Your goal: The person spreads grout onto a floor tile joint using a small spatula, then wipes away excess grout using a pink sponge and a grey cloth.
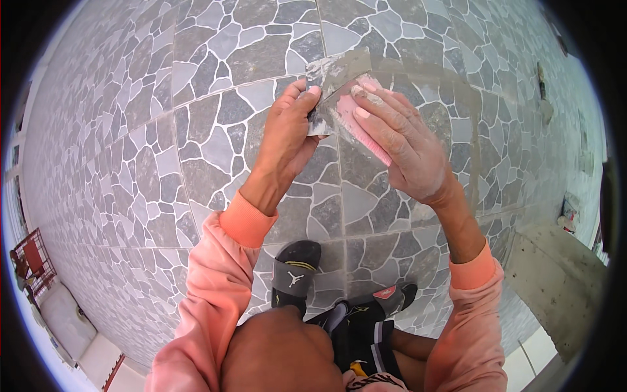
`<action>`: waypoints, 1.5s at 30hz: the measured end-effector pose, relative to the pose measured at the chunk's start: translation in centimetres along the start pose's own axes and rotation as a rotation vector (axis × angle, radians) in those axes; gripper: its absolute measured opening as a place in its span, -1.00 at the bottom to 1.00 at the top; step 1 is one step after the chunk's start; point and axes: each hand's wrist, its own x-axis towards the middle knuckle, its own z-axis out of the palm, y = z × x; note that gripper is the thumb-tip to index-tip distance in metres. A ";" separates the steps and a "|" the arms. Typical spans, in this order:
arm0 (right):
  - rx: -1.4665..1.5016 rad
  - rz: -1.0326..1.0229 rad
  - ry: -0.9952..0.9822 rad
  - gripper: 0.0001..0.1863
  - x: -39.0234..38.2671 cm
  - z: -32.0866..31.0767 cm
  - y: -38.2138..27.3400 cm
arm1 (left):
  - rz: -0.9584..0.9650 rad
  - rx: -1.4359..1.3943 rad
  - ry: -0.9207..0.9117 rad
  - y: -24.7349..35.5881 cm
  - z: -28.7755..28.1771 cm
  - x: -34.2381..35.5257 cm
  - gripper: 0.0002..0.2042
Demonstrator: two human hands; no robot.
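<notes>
My left hand grips a flat metal scraper blade smeared with grey paste, thumb on its left edge. My right hand, coated in pale dust, holds a pink ribbed pad or sponge, its upper end against or just beside the blade. Both are over the grey stone-patterned tiled floor. A dull grey smear runs along the tile to the right of my hands, over part of the white-lined pattern.
My sandalled left foot and right foot are below. A trowel-like tool and small items lie at the right, above a concrete block. A red wire rack and grey padded object stand at far left.
</notes>
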 end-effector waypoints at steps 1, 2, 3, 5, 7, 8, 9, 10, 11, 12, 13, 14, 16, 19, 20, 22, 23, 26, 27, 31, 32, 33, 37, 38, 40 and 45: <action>-0.058 -0.032 -0.023 -0.49 -0.3 -0.2 -0.2 | 0.004 -0.001 -0.001 0.0 0.2 -0.3 -0.77; -0.061 -0.035 -0.023 -0.49 -0.5 -0.4 -0.2 | 0.023 -0.023 -0.006 0.0 0.3 -0.5 -0.75; -0.081 -0.036 -0.064 -0.50 -0.8 -0.7 -0.3 | 0.041 -0.045 -0.010 0.0 0.4 -0.7 -0.73; -0.104 -0.038 -0.103 -0.51 -1.3 -1.3 -0.2 | 0.071 -0.053 -0.029 -0.5 0.4 -1.0 -0.72; -0.128 -0.036 -0.149 -0.52 -2.2 -2.1 0.1 | 0.091 -0.070 -0.056 -1.2 0.8 -1.1 -0.70; -0.135 -0.033 -0.151 -0.52 -2.5 -2.4 0.1 | 0.099 -0.073 -0.060 -1.5 1.1 -1.1 -0.70; -0.160 -0.011 -0.161 -0.52 -2.9 -2.7 0.2 | 0.105 -0.075 -0.064 -1.8 1.3 -1.2 -0.70; -0.185 0.012 -0.171 -0.52 -3.3 -3.0 0.2 | 0.100 -0.077 -0.071 -2.0 1.4 -1.3 -0.70; -0.192 0.018 -0.173 -0.52 -3.7 -3.2 0.3 | 0.101 -0.055 -0.050 -2.3 1.4 -1.5 -0.69; -0.210 0.039 -0.194 -0.52 -4.3 -3.3 0.4 | 0.102 -0.031 -0.030 -2.5 1.3 -1.6 -0.69; -0.227 0.060 -0.216 -0.51 -4.8 -3.5 0.5 | 0.097 -0.032 -0.037 -2.8 1.2 -1.6 -0.69; -0.234 0.067 -0.216 -0.51 -5.5 -3.6 0.8 | 0.094 -0.021 -0.029 -3.1 1.1 -1.5 -0.69; -0.205 0.112 -0.225 -0.46 -6.6 -3.9 1.4 | 0.086 -0.007 -0.021 -3.4 0.6 -1.3 -0.69; -0.288 0.137 -0.322 -0.42 -7.5 -5.0 2.3 | 0.093 0.085 -0.018 -3.2 0.0 -0.9 -0.68; -0.289 0.141 -0.320 -0.42 -7.8 -5.2 2.9 | 0.095 0.090 0.015 -3.0 -0.2 -0.9 -0.69; -0.255 0.246 -0.351 -0.41 -8.9 -5.8 4.5 | 0.110 0.106 0.001 -2.5 -0.1 -0.8 -0.70; -0.199 0.367 -0.264 -0.43 -9.8 -5.9 5.7 | 0.103 0.101 -0.004 -2.3 -0.1 -0.8 -0.70; -0.183 1.024 -0.111 -0.53 -10.4 -7.4 10.4 | 0.102 0.149 0.021 -2.2 -0.8 -0.9 -0.67; -0.343 1.109 -0.118 -0.54 -11.0 -7.9 13.5 | 0.099 0.145 0.013 -2.4 -1.1 -1.0 -0.67; -0.545 1.289 -0.187 -0.49 -11.6 -8.4 22.3 | 0.070 0.209 0.062 -3.2 -3.5 -2.2 -0.65; -0.541 1.289 -0.190 -0.49 -11.7 -8.4 23.8 | 0.064 0.219 0.075 -3.3 -4.2 -2.4 -0.65; -0.568 1.302 -0.193 -0.48 -11.6 -7.9 24.8 | 0.055 0.229 0.094 -3.4 -4.8 -2.7 -0.65; -0.550 1.340 -0.239 -0.48 -9.0 -3.4 23.8 | 0.034 0.272 0.170 -3.2 -7.9 -3.8 -0.65; -0.554 1.287 -0.264 -0.49 -7.5 -0.7 22.1 | 0.027 0.270 0.177 -2.9 -8.8 -4.2 -0.66; -0.632 1.015 -0.149 -0.52 -6.1 4.5 20.3 | 0.014 0.259 0.163 -3.0 -8.7 -4.0 -0.66; -0.516 0.632 -0.078 -0.63 -0.2 15.6 14.2 | 0.064 0.190 0.142 -2.4 -6.6 -3.5 -0.70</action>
